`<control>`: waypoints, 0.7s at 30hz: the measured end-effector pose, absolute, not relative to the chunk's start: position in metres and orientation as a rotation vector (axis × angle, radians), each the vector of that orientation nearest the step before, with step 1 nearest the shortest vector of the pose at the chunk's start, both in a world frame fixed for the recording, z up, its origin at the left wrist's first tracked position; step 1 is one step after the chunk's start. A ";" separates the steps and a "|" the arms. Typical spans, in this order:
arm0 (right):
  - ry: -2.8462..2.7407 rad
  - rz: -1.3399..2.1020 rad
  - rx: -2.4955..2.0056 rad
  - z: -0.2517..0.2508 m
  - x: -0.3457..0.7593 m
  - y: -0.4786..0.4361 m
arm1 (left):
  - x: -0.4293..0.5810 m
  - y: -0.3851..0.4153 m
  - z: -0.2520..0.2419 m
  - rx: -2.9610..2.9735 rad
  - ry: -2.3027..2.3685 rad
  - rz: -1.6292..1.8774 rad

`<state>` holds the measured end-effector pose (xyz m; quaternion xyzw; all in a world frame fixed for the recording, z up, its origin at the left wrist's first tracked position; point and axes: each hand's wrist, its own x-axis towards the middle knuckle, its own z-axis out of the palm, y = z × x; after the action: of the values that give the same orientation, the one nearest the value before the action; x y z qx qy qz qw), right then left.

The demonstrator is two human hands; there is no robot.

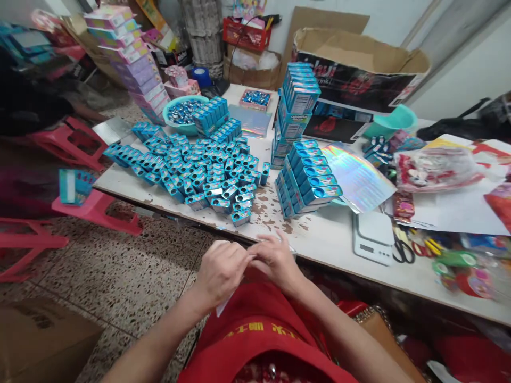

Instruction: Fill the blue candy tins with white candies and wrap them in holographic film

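Observation:
Above the red apron and just off the table's front edge, my left hand [224,271] and my right hand [274,258] meet. My left hand is closed round a thin white piece [225,305], whose end sticks out below it. The fingers of my right hand pinch near the same spot; what they hold is mostly hidden. Many small blue boxes [191,167] with round holes lie on the table [263,223] in front of my hands. To their right, larger blue boxes [309,181] stand in rows.
A teal bowl [181,127] of shiny wrapped pieces sits at the back left. Blue cartons [293,114] are stacked by a large cardboard box [359,69]. A white scale [373,238] and black scissors [403,251] lie on the right. Pink stools [96,210] stand left.

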<state>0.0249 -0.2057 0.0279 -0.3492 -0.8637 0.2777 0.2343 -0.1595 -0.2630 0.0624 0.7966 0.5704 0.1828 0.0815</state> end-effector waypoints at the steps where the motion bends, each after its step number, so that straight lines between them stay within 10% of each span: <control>1: -2.417 0.814 -0.929 0.025 0.019 -0.204 | -0.159 -0.260 0.061 2.391 1.698 0.527; 21: -2.681 0.706 -1.081 -0.013 0.110 -0.161 | -0.134 -0.208 -0.016 2.406 1.511 0.207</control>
<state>0.1098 -0.1606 -0.0135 -0.3620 -0.8979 0.2365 0.0830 -0.1338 -0.2081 -0.0157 0.8355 0.5247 0.0720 0.1461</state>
